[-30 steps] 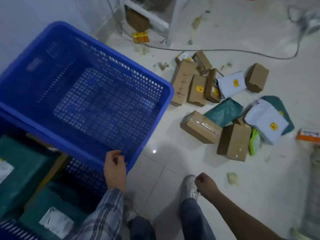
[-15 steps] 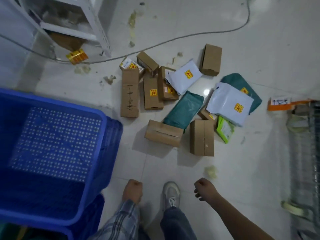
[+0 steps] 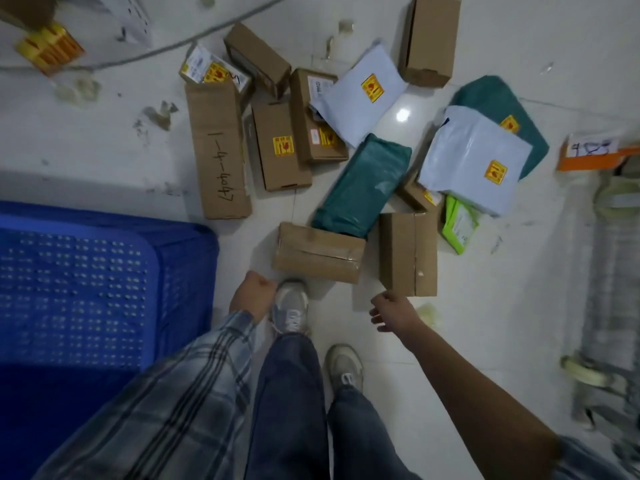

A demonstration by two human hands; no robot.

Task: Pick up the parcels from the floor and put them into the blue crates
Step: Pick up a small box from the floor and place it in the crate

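Several parcels lie in a heap on the white floor ahead of me. Nearest are a taped brown box (image 3: 318,252) and an upright brown box (image 3: 408,252), with a green mailer (image 3: 363,183) leaning behind them. A long brown box (image 3: 220,150) with handwriting lies to the left, and white mailers (image 3: 472,161) lie to the right. The blue crate (image 3: 183,268) stands at my left, its perforated bottom bare. My left hand (image 3: 254,294) is a closed fist just left of the taped box. My right hand (image 3: 389,311) hangs below the upright box, fingers loosely apart, holding nothing.
My two shoes (image 3: 291,310) stand between my hands. A cable (image 3: 214,32) runs across the floor at the top. An orange tag (image 3: 592,154) and a metal trolley frame (image 3: 609,289) are at the right. A yellow packet (image 3: 48,48) lies top left.
My left hand let go of the crate rim. I have stepped toward the parcels, which are now close, and the crate has slid to my left. My right hand has opened a little.
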